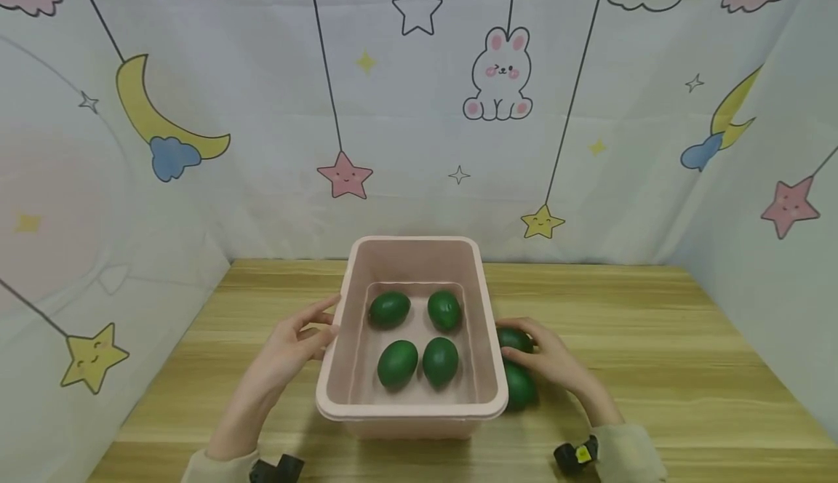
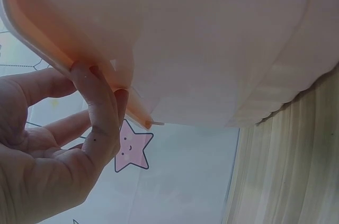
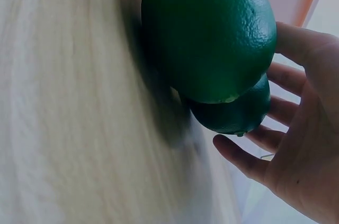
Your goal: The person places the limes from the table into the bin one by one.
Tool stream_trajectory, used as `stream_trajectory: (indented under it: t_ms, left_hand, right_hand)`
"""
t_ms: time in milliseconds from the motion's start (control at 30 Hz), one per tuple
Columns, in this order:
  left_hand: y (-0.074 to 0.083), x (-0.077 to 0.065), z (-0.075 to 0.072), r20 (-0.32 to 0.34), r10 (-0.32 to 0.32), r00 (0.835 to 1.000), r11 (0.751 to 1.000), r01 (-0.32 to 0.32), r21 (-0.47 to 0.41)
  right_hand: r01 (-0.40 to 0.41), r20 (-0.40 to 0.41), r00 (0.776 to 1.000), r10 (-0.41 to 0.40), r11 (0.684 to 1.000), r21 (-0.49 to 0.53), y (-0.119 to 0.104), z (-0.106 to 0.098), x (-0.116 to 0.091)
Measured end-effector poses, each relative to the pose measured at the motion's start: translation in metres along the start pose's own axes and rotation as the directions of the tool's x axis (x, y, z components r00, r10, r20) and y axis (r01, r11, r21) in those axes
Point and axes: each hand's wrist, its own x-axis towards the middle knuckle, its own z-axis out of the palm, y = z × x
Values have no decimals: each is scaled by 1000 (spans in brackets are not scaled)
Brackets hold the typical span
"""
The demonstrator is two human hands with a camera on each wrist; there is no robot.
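Note:
A deep pink plastic bin [image 1: 412, 409] stands on the table with several glossy dark green, egg-shaped fruit inside, one of them a fruit [image 1: 397, 364] at the near left. My left hand [image 1: 294, 341] is at the bin's left side; in the left wrist view its thumb and curled fingers [image 2: 95, 102] pinch the rim. Two more green fruit lie against the bin's right side. Around the farther fruit [image 1: 513, 339] curl the fingers of my right hand [image 1: 546, 352]. The nearer fruit [image 3: 209, 33] partly hides that one in the right wrist view.
The wood-grain table [image 1: 655, 366] extends to both sides of the bin. Behind it and along the sides hangs a white cloth [image 1: 419, 119] printed with stars, moons and rabbits. A dark wrist camera [image 1: 576, 457] sits at the right sleeve.

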Motion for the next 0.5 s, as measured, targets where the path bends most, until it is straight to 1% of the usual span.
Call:
stream_trajectory:
  t_ms: [500]
  left_hand:
    - [0,0,0,-5,-6,1000,1000,6,7]
  right_hand:
    - [-53,-20,998,54,998,15,7,2,1]
